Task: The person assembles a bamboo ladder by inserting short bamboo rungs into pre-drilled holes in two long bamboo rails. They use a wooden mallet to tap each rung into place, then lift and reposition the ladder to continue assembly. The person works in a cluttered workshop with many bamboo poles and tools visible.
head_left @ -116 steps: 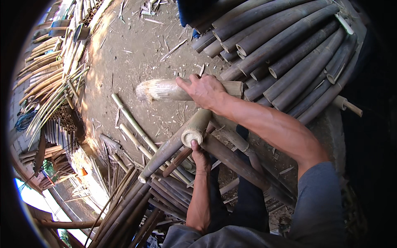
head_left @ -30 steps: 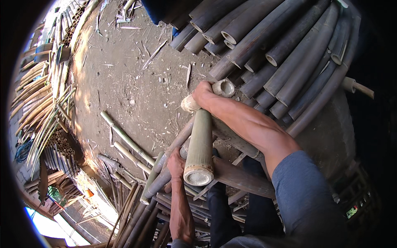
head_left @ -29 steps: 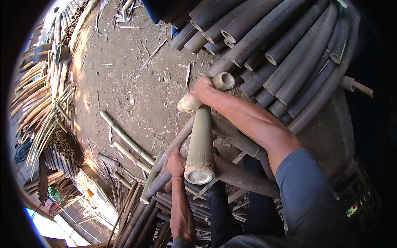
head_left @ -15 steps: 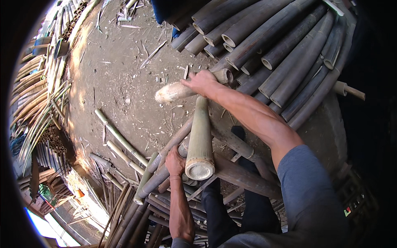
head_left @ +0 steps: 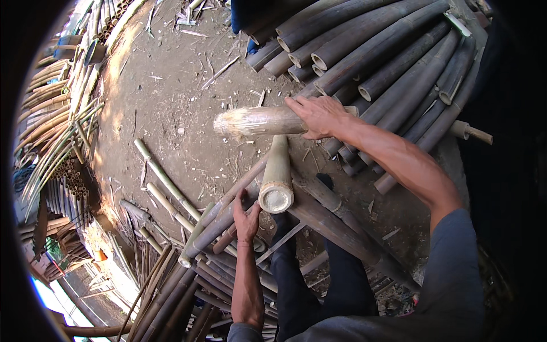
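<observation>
My right hand (head_left: 322, 115) is wrapped over the right part of a short, thick bamboo piece (head_left: 259, 121), which lies crosswise beyond the far end of a pale green bamboo pole. Its left end is pale and frayed. That green pole (head_left: 278, 165) points toward me on crossed dark bamboo poles, its near end (head_left: 277, 199) plugged with something whitish. Beside that end, my left hand (head_left: 247, 219) is open, fingers and thumb apart. The thumb lies close to the green pole's rim, and the fingers are near a dark support pole (head_left: 213, 236).
A stack of dark bamboo poles (head_left: 393, 62) fills the far right. Dark slanting poles (head_left: 342, 233) stand in front of my legs. Green bamboo lengths (head_left: 165, 174) lie on the dirt ground (head_left: 171, 91) at left, among chips. Bundled bamboo (head_left: 51, 102) lines the far left.
My right hand has moved right along with the short bamboo piece, which now lies more level. My left hand has loosened from the dark pole and shifted toward the green pole's near end.
</observation>
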A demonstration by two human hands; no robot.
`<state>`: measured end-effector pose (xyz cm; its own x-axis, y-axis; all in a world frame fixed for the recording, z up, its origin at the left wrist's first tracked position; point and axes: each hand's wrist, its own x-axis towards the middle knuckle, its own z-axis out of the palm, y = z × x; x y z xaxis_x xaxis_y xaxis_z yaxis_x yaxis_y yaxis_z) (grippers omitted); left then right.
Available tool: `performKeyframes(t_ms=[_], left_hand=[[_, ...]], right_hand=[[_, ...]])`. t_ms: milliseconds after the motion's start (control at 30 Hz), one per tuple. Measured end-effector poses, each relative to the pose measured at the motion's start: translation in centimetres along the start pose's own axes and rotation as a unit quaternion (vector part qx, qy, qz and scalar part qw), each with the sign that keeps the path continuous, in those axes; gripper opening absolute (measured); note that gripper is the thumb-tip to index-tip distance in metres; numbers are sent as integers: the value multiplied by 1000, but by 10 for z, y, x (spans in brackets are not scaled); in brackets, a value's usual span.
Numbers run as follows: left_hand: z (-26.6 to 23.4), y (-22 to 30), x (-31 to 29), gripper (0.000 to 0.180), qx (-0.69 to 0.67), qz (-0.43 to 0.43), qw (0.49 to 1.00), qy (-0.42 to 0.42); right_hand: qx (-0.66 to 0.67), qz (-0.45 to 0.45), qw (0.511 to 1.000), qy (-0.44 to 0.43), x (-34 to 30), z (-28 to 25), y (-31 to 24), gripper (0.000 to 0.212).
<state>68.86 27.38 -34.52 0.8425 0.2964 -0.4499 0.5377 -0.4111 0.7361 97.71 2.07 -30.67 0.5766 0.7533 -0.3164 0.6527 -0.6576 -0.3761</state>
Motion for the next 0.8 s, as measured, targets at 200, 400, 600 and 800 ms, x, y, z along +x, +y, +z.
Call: performKeyframes(t_ms=[200, 400, 600, 800], left_hand=[[77, 115, -60, 95, -502, -266, 822, 47], [93, 103, -61, 83, -401, -221, 884, 89], [91, 124, -68, 59, -482, -196, 848, 106], [89, 85, -70, 75, -495, -180, 849, 55]], right_hand=[[91, 81, 991, 51, 1, -87, -56, 85], [-198, -208, 942, -175, 8, -98, -83, 79], [-61, -64, 996, 14, -4, -84, -77, 75], [-190, -230, 949, -107, 4, -85, -77, 71]])
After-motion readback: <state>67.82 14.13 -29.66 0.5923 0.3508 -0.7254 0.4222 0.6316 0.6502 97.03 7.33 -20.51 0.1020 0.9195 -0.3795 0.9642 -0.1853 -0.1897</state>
